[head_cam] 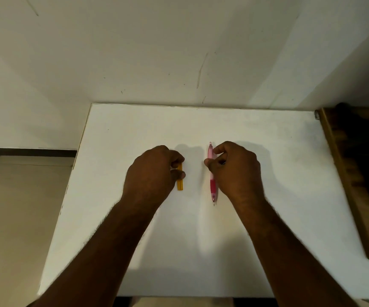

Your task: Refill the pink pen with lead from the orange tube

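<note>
An orange tube (180, 185) lies lengthwise on the white table (201, 251), its far half hidden under my left hand (154, 171), whose thumb and fingers pinch it. To its right lies the pink pen (212, 187), tip pointing toward me, cap end away. My right hand (234, 169) pinches the pen's pale upper barrel with thumb and fingers. Both objects appear to rest on the table surface.
The table's far edge meets a white wall (157, 52). A brown wooden piece of furniture (347, 173) stands along the table's right side. Floor shows past the table's left edge (68, 185).
</note>
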